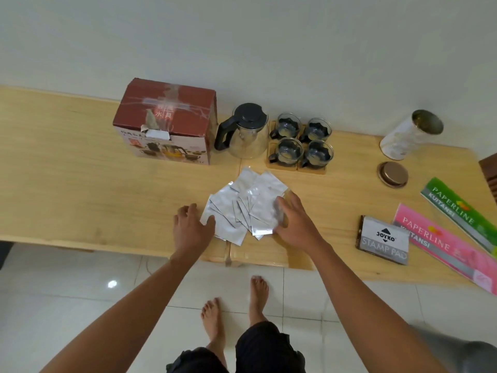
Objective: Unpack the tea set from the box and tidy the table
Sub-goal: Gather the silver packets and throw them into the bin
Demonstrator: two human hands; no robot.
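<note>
A red tea-set box stands shut on the wooden table at the back. Right of it sits a glass teapot with a black lid and handle. Beside that, several glass cups with black holders rest on wooden coasters. Several silver foil sachets lie fanned out near the front edge. My left hand rests with fingers spread at the pile's left edge, thumb touching a sachet. My right hand lies flat on the pile's right side.
An open metal tin lies tilted at the back right, its copper lid next to it. A Joyko stamp pad, a pink receipt book and a green one lie at the right. My bare feet stand on the tiled floor.
</note>
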